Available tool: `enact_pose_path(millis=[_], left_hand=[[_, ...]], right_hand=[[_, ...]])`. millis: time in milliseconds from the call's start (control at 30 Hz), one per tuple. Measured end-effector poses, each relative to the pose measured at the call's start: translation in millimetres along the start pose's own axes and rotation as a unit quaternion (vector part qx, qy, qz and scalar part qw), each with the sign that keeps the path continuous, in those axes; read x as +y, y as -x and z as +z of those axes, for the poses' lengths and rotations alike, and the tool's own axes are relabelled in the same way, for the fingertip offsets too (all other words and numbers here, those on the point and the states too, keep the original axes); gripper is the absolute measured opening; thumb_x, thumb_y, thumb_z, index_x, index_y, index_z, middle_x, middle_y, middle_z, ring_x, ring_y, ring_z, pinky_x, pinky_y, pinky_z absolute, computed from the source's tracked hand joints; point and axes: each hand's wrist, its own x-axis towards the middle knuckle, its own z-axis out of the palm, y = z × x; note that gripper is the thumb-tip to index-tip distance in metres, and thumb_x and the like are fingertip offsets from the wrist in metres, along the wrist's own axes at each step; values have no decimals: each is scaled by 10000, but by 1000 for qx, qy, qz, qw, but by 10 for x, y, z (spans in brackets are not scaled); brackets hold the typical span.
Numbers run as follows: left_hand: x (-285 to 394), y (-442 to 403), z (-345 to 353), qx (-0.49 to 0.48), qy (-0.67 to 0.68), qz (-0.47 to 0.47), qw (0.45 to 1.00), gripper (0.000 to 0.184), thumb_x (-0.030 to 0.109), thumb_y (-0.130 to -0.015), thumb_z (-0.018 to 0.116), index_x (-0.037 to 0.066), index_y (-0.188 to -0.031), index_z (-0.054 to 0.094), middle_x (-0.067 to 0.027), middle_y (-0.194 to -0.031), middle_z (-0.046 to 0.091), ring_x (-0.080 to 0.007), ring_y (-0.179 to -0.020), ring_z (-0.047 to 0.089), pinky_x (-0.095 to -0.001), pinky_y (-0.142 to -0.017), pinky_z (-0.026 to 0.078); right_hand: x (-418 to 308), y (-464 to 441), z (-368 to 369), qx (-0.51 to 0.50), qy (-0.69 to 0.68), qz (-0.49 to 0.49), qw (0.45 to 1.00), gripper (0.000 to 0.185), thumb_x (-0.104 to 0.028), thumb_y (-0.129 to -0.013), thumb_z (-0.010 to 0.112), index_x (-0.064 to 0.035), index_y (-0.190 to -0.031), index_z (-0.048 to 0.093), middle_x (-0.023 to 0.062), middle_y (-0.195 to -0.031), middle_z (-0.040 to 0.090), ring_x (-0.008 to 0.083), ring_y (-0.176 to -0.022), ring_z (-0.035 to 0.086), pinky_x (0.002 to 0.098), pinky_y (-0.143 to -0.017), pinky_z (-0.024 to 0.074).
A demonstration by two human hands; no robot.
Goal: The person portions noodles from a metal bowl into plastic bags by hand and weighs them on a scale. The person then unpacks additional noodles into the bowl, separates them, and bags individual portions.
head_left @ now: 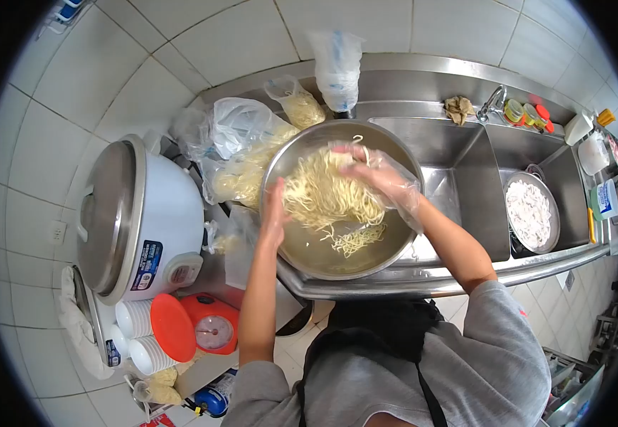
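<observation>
A tangled mass of yellow noodles [332, 191] is gathered between my two hands over a wide metal bowl [302, 265]. My left hand [275, 215] presses against the left side of the noodles, fingers pointing up and partly hidden by them. On the other side, my right hand [384, 178] wears a clear plastic glove and has its fingers curved over the noodles, slightly blurred. Some loose strands hang below the mass toward the bottom of the bowl. Clear plastic bags of noodles [245, 174] lie just left of the bowl.
A double steel sink [476, 192] extends rightward, with a pan of pale pieces [529, 213] in its far basin. A large rice cooker [170, 213] stands at left, near a red scale [213, 324] and stacked white bowls [149, 356]. A wrapped stack [337, 75] stands behind the bowl.
</observation>
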Motion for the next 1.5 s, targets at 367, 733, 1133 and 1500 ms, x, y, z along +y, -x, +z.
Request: enact_pose_path(millis=[367,733,1133,1500], left_hand=[[-314,-119,651,-141,6,-135,981,859,541,-744,537,97,-1334,99,-182,-1347,154,-383,-1189,270,-510,-875,391],[-856,-388,300,-92,189,-85,974,338,293,-874,452,66,-1122,492,-93,-1053,573,-213,-938,572,-354,-815,486],[-668,-233,299,-125,255,-5,959,378,264,-826,506,17,-1110,477,-111,-1060,561,-230,-942,562,-368,-816,479],[-317,100,36,-77,-56,106,990,465,160,-822,494,114,-1259,341,-44,-1043,471,-126,-923,485,-253,-784,386]], right_hand=[[752,-100,-342,53,173,157,971,352,-260,-770,553,-108,-1087,558,94,-928,621,196,-820,575,273,-753,440],[-82,108,-528,-300,437,134,838,537,-292,-695,612,-128,-1192,492,111,-979,614,237,-848,577,325,-781,448],[839,-171,-381,-50,490,30,870,392,-176,-608,639,0,-954,590,159,-832,627,226,-649,573,325,-590,463],[-128,-100,-215,-152,400,-26,903,486,-186,-599,681,-15,-1035,551,85,-860,623,168,-768,580,291,-708,460]])
